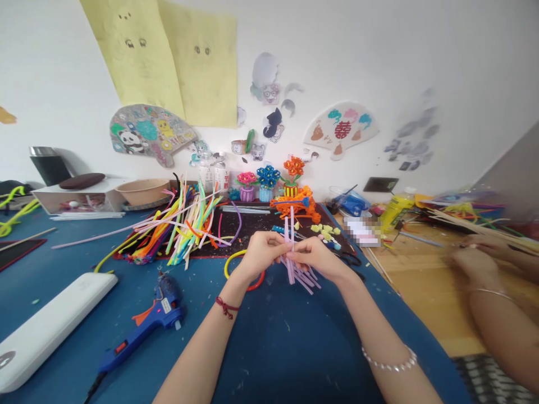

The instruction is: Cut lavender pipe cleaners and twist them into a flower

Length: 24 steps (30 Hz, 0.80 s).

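Note:
Lilac pipe cleaners point(289, 271) stand upright between my two hands, pinched near their middle. My left hand point(266, 253) grips them from the left, its thumb and fingertips pressed together. From the right, my right hand point(314, 255) pinches the same stems, and the fingertips of both hands nearly touch. More short lilac pieces point(306, 279) lie fanned out beneath my right hand; whether they join the held ones I cannot tell. A yellow ring point(228, 264) and a red curved piece point(257, 282) lie beside my left hand.
A blue glue gun point(154, 322) and a long white case point(54, 328) lie left. Behind are a pipe cleaner pile point(185, 221), a dark mat point(248, 224) and orange pieces point(309, 207). Another person's hands point(475, 261) are at the right, over a wooden table point(416, 280).

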Each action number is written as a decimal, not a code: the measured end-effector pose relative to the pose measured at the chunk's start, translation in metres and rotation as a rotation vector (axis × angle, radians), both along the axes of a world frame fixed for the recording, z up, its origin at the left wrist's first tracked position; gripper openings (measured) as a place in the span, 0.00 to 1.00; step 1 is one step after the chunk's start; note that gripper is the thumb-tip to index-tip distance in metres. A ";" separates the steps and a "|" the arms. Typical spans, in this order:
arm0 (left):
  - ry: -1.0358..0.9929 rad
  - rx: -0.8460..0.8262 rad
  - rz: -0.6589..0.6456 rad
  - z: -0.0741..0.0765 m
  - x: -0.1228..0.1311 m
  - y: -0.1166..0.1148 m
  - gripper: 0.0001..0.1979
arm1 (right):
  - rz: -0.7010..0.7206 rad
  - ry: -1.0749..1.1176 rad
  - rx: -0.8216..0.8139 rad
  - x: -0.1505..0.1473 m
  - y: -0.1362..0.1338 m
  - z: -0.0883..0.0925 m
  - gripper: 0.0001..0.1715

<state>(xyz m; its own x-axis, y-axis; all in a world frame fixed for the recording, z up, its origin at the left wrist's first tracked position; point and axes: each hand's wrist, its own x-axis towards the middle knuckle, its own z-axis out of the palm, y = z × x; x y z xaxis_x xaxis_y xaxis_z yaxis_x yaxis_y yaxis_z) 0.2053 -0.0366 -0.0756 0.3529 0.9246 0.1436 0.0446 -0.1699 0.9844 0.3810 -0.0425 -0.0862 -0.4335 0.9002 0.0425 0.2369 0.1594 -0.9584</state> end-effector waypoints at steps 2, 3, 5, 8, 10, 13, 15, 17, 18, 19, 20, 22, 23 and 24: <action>0.013 0.007 0.009 0.000 0.000 0.001 0.13 | 0.022 0.001 -0.013 0.001 0.001 -0.001 0.24; 0.015 0.011 0.010 -0.001 0.000 0.001 0.13 | 0.035 -0.001 -0.017 0.002 0.001 -0.001 0.25; 0.016 0.020 0.009 -0.001 -0.001 0.002 0.14 | 0.062 -0.003 -0.025 0.003 0.001 -0.002 0.26; 0.021 0.031 0.012 -0.001 -0.002 0.003 0.15 | 0.090 0.000 -0.042 0.003 0.001 -0.003 0.25; 0.028 0.038 0.007 0.000 -0.002 0.003 0.15 | 0.111 -0.004 -0.062 0.004 0.001 -0.003 0.24; 0.042 0.059 -0.014 0.000 -0.003 0.003 0.15 | 0.152 -0.006 -0.085 0.005 0.000 -0.004 0.25; 0.051 0.074 -0.023 0.001 -0.004 0.002 0.16 | 0.182 -0.006 -0.098 0.005 0.000 -0.005 0.25; 0.053 0.082 -0.030 0.001 -0.004 0.002 0.17 | 0.198 0.001 -0.111 0.006 0.000 -0.005 0.25; 0.051 0.085 -0.035 0.001 -0.003 0.002 0.17 | 0.202 0.005 -0.118 0.006 0.000 -0.006 0.24; 0.051 0.089 -0.039 0.001 -0.003 0.002 0.18 | 0.204 0.008 -0.124 0.006 0.000 -0.006 0.24; 0.053 0.094 -0.044 0.001 -0.003 0.003 0.18 | 0.205 0.011 -0.131 0.007 0.000 -0.006 0.23; 0.061 0.111 -0.057 0.000 -0.003 0.003 0.18 | 0.202 0.016 -0.140 0.007 0.000 -0.006 0.23; 0.068 0.121 -0.063 0.000 -0.003 0.003 0.18 | 0.198 0.018 -0.142 0.007 0.000 -0.006 0.23; 0.075 0.131 -0.068 0.000 -0.003 0.002 0.18 | 0.191 0.020 -0.144 0.007 0.000 -0.006 0.23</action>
<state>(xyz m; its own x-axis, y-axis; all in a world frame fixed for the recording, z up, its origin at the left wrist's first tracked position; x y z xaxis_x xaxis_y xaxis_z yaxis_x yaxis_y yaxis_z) 0.2023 -0.0342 -0.0752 0.4285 0.8731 0.2326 0.1008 -0.3020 0.9480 0.3878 -0.0420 -0.0921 -0.5968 0.7993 -0.0701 0.1960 0.0605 -0.9787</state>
